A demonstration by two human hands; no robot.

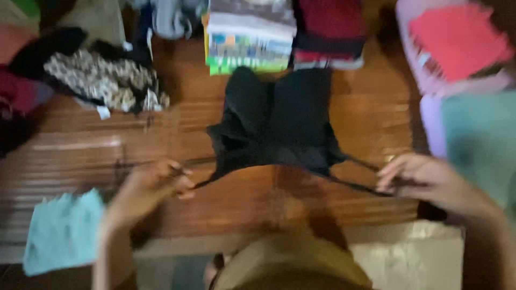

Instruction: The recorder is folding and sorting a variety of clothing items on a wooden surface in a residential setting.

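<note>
Mid-fold, the left hand (153, 185) and right hand (411, 177) each pinch a thin strap of the black top (279, 121) spread at the desk's (80, 156) near edge, grips clenched.

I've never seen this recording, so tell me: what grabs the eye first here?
A black strappy garment lies spread at the middle of the wooden table, its thin straps pinched by the left hand and the right hand. Folded clothes stacks line the far edge, and a light blue cloth sits at the near left.
</note>
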